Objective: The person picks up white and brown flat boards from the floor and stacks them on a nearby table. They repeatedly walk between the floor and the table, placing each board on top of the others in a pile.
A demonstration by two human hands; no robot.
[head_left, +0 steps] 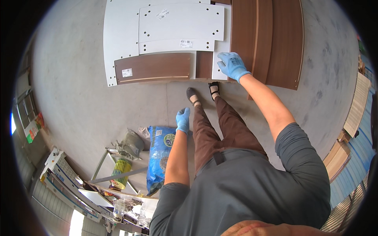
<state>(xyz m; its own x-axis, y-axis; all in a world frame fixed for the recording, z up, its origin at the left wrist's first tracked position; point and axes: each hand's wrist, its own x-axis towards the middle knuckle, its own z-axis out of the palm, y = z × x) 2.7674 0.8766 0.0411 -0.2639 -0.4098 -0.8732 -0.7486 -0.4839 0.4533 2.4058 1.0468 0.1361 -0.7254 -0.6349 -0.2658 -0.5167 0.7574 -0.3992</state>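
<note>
My right hand [233, 66], in a light blue glove, reaches over a narrow white panel [221, 72] at the front of a pile of furniture boards. Its thumb and fingers are apart with nothing visible between them; whether they touch the panel I cannot tell. Right beside it lie long brown boards [285, 47]. My left hand [183, 119], also gloved in blue, hangs low at my left side, its fingers curled with nothing showing in them. Left of the narrow panel, a white board with drilled holes [179, 23] and a short brown board [155, 67] lie stacked.
A large white panel [120, 31] lies under the stack. Behind my left arm are a blue sack [155, 157], a grey bag [133, 143], a yellow-green bag [121, 172] and a metal frame [100, 164]. Wooden boards [357, 104] stand at the far right on the grey floor [71, 78].
</note>
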